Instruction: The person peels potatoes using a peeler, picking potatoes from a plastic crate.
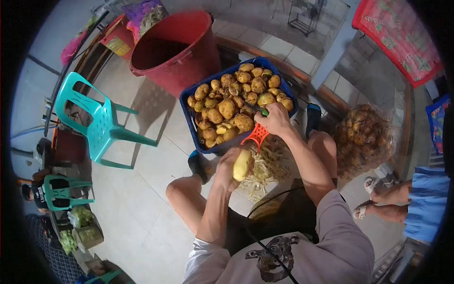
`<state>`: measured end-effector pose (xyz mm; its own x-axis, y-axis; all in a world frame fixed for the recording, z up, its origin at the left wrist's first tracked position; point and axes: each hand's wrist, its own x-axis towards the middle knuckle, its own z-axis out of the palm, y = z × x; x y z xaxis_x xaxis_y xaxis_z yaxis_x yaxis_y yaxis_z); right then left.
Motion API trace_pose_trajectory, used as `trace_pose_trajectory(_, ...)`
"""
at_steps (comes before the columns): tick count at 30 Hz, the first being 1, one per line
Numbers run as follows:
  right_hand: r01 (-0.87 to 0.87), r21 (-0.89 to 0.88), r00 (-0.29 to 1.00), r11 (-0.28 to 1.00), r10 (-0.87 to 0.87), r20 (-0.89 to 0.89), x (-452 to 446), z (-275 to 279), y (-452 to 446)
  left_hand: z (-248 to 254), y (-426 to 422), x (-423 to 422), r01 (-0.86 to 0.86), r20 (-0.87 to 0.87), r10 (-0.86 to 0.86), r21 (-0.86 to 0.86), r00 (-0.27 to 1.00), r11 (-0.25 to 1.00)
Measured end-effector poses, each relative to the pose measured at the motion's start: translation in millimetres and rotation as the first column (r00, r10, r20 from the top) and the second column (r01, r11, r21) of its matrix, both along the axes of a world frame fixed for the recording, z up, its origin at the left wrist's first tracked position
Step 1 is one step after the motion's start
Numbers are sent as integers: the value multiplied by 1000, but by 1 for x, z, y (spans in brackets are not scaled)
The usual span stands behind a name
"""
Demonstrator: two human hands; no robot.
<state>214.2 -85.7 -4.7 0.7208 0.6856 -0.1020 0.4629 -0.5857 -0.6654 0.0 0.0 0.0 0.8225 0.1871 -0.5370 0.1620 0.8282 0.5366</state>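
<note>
My left hand (229, 166) is closed around a peeled, pale yellow potato (242, 165), held above the floor in front of my knees. My right hand (274, 120) grips an orange-red Y-shaped peeler (258, 134), its forked end pointing down toward the potato but apart from it. A green piece (263, 112) shows by the fingers of that hand; whether it belongs to the peeler I cannot tell. Just beyond both hands sits a blue crate (188, 124) full of brown-skinned potatoes (227, 108), a few pieces among them looking peeled. Below lies a heap of peelings (262, 177) on the floor.
A big red tub (182, 61) stands behind the crate. Left is a turquoise plastic chair (101, 125). A clear bag of potatoes (364, 135) lies right of my leg. Another person's sandalled feet (373, 201) are at the right; a second person (38, 191) is far left.
</note>
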Motion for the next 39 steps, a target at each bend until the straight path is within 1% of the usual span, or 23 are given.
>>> trace_pose_trajectory(3, 88, 136, 985, 987, -66, -157, -18, -10, 12, 12, 16, -13, -66, -40, 65, -23, 997, 998)
trace_pose_trajectory(5, 83, 90, 992, 992, -73, -102, -30, 11, 9, -3, 18, -12, -155, -56, 145, -293, 988, 943)
trace_pose_trajectory(6, -25, 162, 998, 986, 33, -45, -45, 22, 1, -2, 12, -17, -164, -73, 149, -305, 986, 938)
trace_pose_trajectory(7, -120, 178, 992, 977, 123, -4, -57, 46, -2, -3, 10, -15, -231, -153, 197, -248, 968, 941)
trace_pose_trajectory(9, -291, 309, 936, 905, 202, 289, -77, 51, -3, -4, 6, -11, -343, -300, 296, -119, 907, 932)
trace_pose_trajectory(11, -322, 308, 909, 895, 201, 366, -73, 53, -3, -6, 6, -15, -252, -251, 225, -79, 941, 964)
trace_pose_trajectory(13, -191, 286, 972, 939, 141, 186, -57, 48, -2, 3, 2, -16, -142, -69, 142, 3, 987, 990)
trace_pose_trajectory(14, -119, 204, 975, 972, 76, 207, -47, 43, -2, 2, 3, -19, -114, -13, 114, -94, 993, 989)
trace_pose_trajectory(15, -48, 203, 997, 978, 33, 76, -33, 33, -2, 1, 3, -21, -114, -9, 113, -92, 993, 989)
trace_pose_trajectory(17, 73, 128, 997, 989, -72, -14, -14, -2, -2, 2, 4, -22, 34, 29, -31, -114, 999, 993)
trace_pose_trajectory(18, 78, 126, 997, 989, -76, -15, -15, 2, -2, 6, 0, -18, -31, -35, 27, -97, 999, 995)
trace_pose_trajectory(20, 160, 41, 967, 986, -148, -206, -19, 11, -2, 4, 4, -14, -109, -83, 95, -176, 992, 978)
trace_pose_trajectory(23, -50, 237, 998, 970, 41, 43, -47, 20, -3, 2, 6, -10, -232, -172, 193, -245, 966, 941)
trace_pose_trajectory(25, -218, 233, 976, 948, 208, 68, -66, 45, -2, 2, 5, -5, -298, -237, 243, -236, 941, 925)
trace_pose_trajectory(26, -323, 337, 911, 884, 195, 362, -69, 47, -2, 5, 4, -2, -345, -303, 267, -241, 915, 907)
trace_pose_trajectory(27, -324, 336, 911, 885, 196, 362, -66, 46, -2, 1, 4, -4, -344, -303, 267, -242, 915, 907)
trace_pose_trajectory(29, -229, 317, 957, 921, 152, 249, -52, 41, -3, -6, 3, -11, -118, -78, 111, -90, 991, 989)
trace_pose_trajectory(31, -35, 196, 999, 980, 41, -26, -29, 17, -1, 7, 0, -12, -71, -52, 67, -75, 996, 995)
trace_pose_trajectory(33, 54, 61, 989, 997, -44, -143, -8, -19, -1, 13, -1, -12, 14, -43, -20, -142, 999, 990)
trace_pose_trajectory(35, 71, 74, 989, 995, -60, -134, -7, -35, 1, 6, 1, -11, 28, -39, -32, -86, 999, 996)
trace_pose_trajectory(36, 83, 81, 989, 993, -72, -128, -7, -39, 0, 4, 4, -10, -45, -51, 35, -198, 998, 979)
trace_pose_trajectory(37, 79, 78, 990, 994, -69, -125, -13, -22, 1, 3, 6, -9, -120, -69, 103, -306, 992, 944)
trace_pose_trajectory(39, -25, 137, 989, 990, 44, -139, -37, 17, 1, 5, 7, -5, -157, -111, 130, -287, 985, 945)
